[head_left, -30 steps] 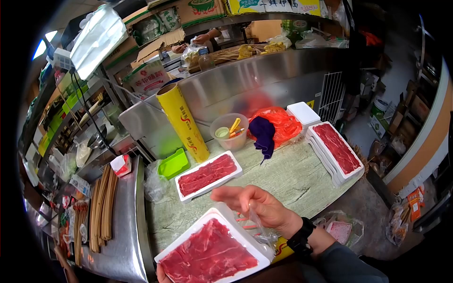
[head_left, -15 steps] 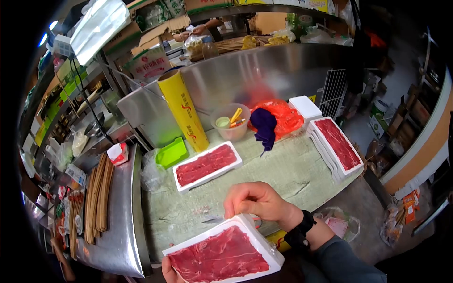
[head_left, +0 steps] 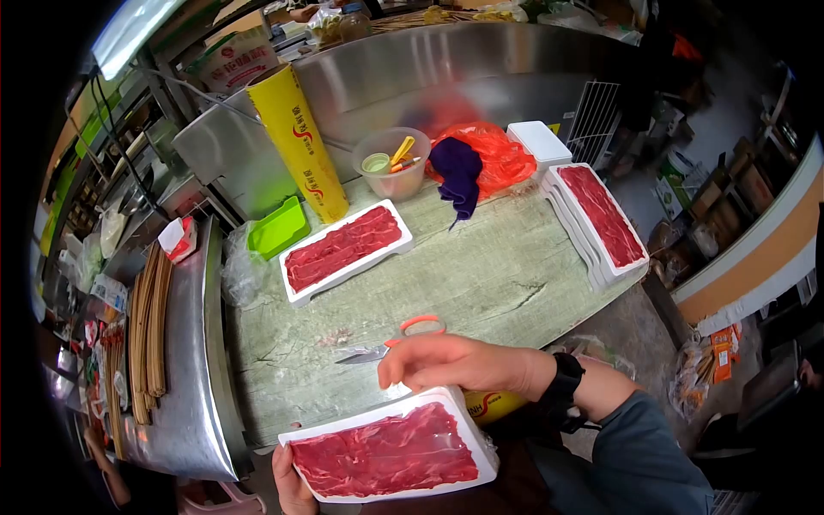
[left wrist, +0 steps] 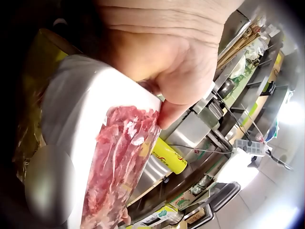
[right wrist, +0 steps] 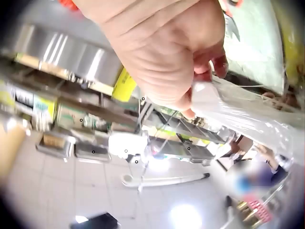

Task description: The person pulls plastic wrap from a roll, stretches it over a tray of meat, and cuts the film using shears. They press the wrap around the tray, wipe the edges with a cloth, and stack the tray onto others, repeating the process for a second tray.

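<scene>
A white foam tray of red sliced meat (head_left: 386,451), with clear film over it, is tilted up at the table's near side. My left hand (head_left: 292,481) grips its left end, the thumb on the rim in the left wrist view. My right hand (head_left: 468,365) is at the far rim, fingers curled. In the right wrist view its thumb and fingers pinch the film-covered edge (right wrist: 209,98). Just beyond the right hand lie scissors with orange handles (head_left: 421,324), partly hidden by it. Another meat tray (head_left: 343,249) sits farther back on the table.
A stack of meat trays (head_left: 592,223) stands at the right. Along the back are a yellow film roll (head_left: 300,146), a green tray (head_left: 279,227), a plastic tub (head_left: 386,180), a purple cloth (head_left: 457,176) and a red bag (head_left: 498,159). Wooden skewers (head_left: 150,326) lie on the left counter.
My right hand pulled film up beside the tray, then came down to its far rim. The tray has levelled and shifted slightly left. The scissors now show more, and the head view has tipped downward.
</scene>
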### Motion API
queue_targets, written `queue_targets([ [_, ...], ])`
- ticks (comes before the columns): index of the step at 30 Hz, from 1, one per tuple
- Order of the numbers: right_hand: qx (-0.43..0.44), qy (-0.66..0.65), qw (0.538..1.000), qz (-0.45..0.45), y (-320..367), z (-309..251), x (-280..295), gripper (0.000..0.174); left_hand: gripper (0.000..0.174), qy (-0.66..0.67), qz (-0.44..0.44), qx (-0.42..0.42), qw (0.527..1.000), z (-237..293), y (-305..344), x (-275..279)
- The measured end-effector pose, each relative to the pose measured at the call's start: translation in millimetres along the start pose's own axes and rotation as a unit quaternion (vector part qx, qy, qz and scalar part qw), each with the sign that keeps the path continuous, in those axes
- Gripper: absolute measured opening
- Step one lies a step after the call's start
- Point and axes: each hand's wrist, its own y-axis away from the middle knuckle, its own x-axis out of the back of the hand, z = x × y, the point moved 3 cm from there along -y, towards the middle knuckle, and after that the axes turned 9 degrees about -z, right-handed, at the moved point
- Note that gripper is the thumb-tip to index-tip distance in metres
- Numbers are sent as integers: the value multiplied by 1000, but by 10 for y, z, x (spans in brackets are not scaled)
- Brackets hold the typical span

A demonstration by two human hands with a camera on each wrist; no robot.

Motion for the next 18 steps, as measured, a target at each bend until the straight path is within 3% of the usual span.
queue_targets([
  [4,7,132,990,-57,-135,-171,-35,20,41,-6,-6,4,1000,39,-32,-30],
  [7,-10,126,982,-141,-254,-152,-35,20,42,-5,18,9,1000,44,-49,-91],
  [11,-88,133,968,-192,-434,-77,-75,15,42,6,-39,20,999,32,-79,-255],
  [12,-78,154,970,-173,-488,-30,-102,12,42,16,-40,26,999,34,-96,-293],
  [15,-5,113,994,5,-509,-138,94,18,40,43,-33,20,998,0,-105,-319],
  [18,92,66,981,154,-118,-429,338,33,40,74,16,5,997,-83,-43,-252],
])
